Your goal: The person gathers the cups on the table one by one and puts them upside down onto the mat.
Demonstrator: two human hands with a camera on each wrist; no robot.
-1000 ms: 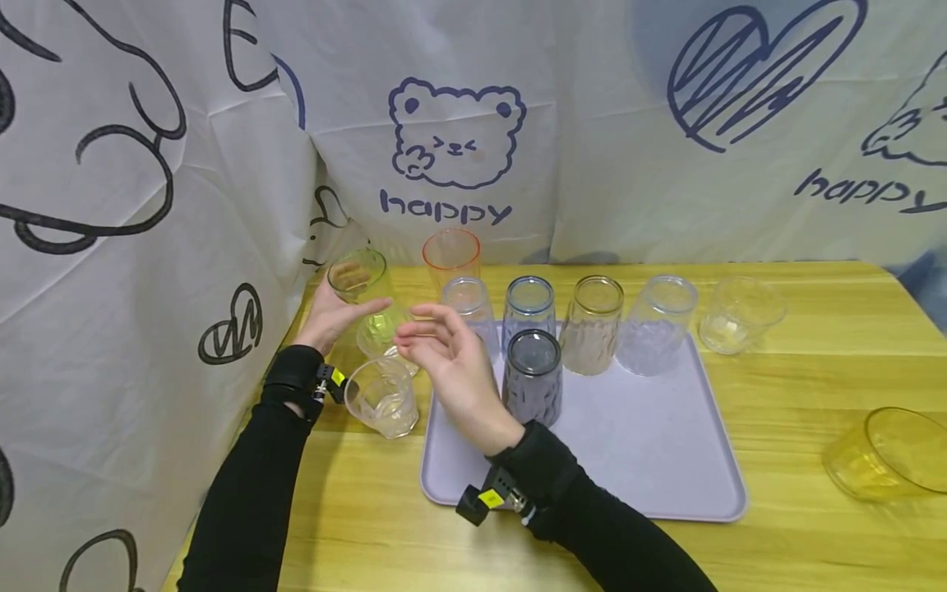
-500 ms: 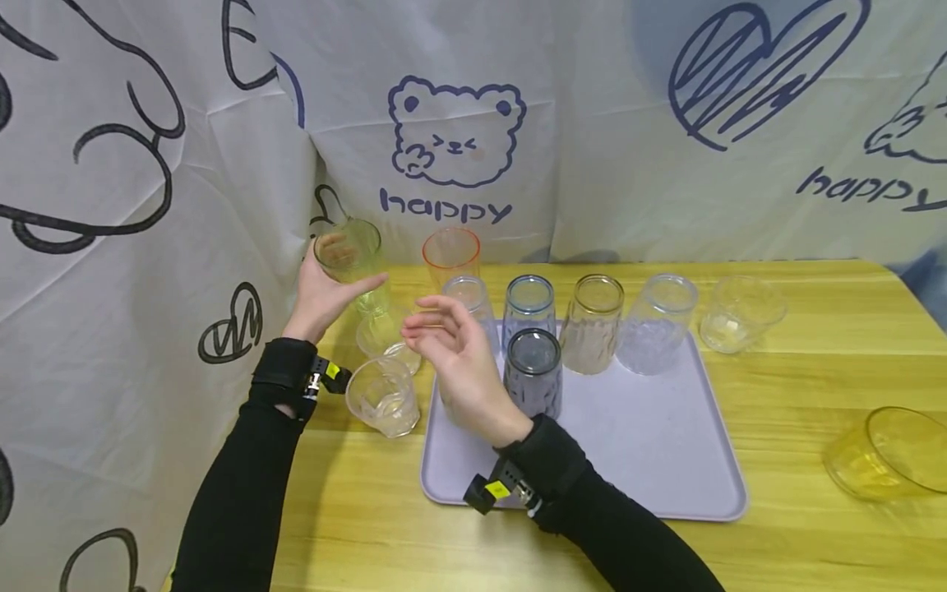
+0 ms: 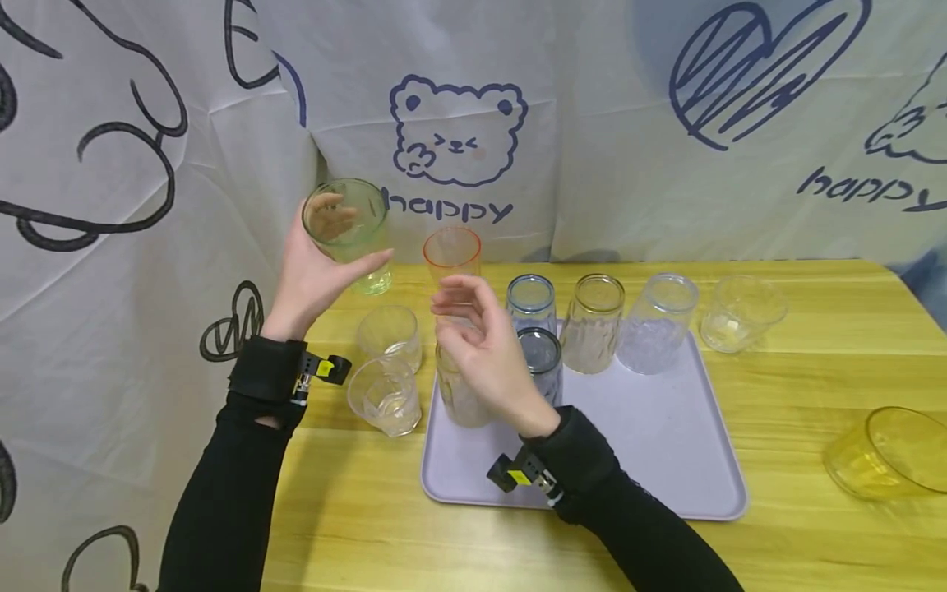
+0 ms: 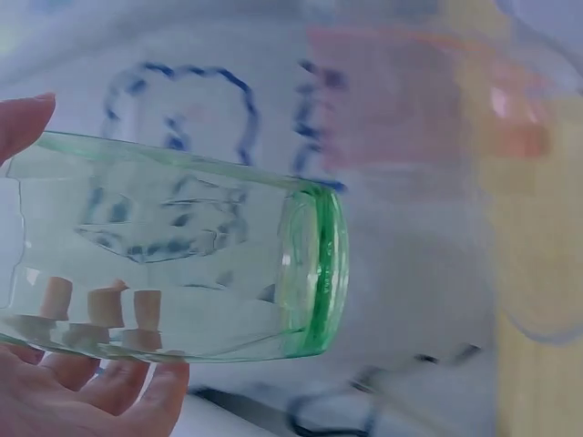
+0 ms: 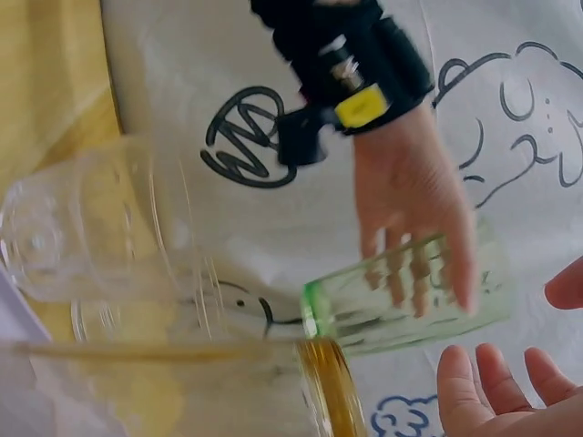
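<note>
1. Green glass (image 3: 362, 234) hangs above the far left of the wooden surface (image 3: 355, 526), mouth up, its base seemingly lifted clear; printed white cloth (image 3: 592, 164) stands at the back and left.
2. Lavender tray (image 3: 636, 460) lies mid-surface, bearing glasses stood mouth down — a pale lavender glass (image 3: 658, 329), a brown-rimmed glass (image 3: 594, 329), a blue-rimmed glass (image 3: 531, 300), a dark grey glass (image 3: 543, 353) and, partly hidden, a beige glass (image 3: 459, 399). Inverted, they probably sit steadier on their wide mouths.
3. Off the tray, others stand mouth up: a yellow glass (image 3: 880, 460) at right, a far-right clear glass (image 3: 743, 316), a red-rimmed glass (image 3: 453, 251) behind, two clear glasses (image 3: 386, 399) just left.
4. Right hand (image 3: 491, 349), relaxed and fairly wide, holds nothing over the tray's left part; whether it touches the beige glass, I cannot tell.
5. Left hand (image 3: 307, 284) grips the green glass — thumb on one side, fingers opposite. Wrapping the smooth wall likely prevents slipping and leaves base and mouth free.
</note>
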